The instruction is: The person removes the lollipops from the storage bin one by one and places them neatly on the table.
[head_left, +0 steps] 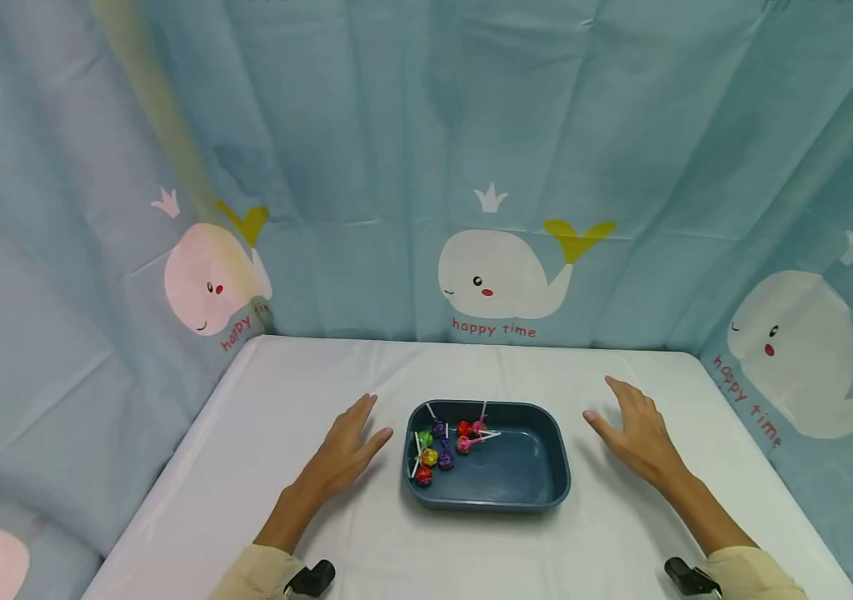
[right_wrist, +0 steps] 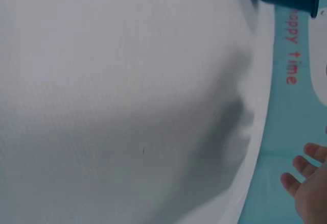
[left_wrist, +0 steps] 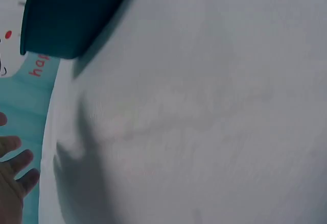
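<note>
A dark blue rectangular tray sits on the white table, and its outer wall shows in the left wrist view. Several wrapped lollipops lie in its left half: a green lollipop, a yellow lollipop, red ones, purple ones and pink ones with white sticks. My left hand hovers to the left of the tray, fingers extended and thumb apart. On the other side, my right hand is held off the tray's right edge, its fingers likewise spread. Neither hand touches anything.
A white cloth covers the table. Blue curtains with whale prints enclose its back and both sides. Dark wrist-worn devices sit at both cuffs, a left one and a right one.
</note>
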The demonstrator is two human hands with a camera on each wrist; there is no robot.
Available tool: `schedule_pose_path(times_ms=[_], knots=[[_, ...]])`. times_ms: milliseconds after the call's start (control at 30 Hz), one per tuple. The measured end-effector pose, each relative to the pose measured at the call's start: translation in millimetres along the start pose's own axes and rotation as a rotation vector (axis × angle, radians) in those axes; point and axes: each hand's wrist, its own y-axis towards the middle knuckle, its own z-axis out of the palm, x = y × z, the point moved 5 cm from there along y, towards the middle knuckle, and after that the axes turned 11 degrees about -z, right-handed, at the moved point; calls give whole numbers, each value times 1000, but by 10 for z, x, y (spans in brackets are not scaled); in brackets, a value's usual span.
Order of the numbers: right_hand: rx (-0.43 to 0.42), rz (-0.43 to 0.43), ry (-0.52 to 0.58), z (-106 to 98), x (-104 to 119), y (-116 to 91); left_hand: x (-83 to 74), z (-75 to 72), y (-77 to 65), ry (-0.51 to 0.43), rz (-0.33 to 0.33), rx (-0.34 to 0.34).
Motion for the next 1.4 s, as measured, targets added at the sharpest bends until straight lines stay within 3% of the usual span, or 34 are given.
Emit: schedule_pose_path(times_ms=[200,400,867,1033,1400], knots=[[-13,-12,65,47,192,2,-185,85,-171,-199,-8,15],[-43,-47,108,54,404,15,-327,187,-299,-391,6,74],[-105,-171,178,116,976,101,-359,408,-401,-718,-43,167],[-110,-211,200,183,1159,143,-361,456,-423,-777,-55,180],[-29,-161,369,397,1380,191,-366,487,-464,-696,-72,112]])
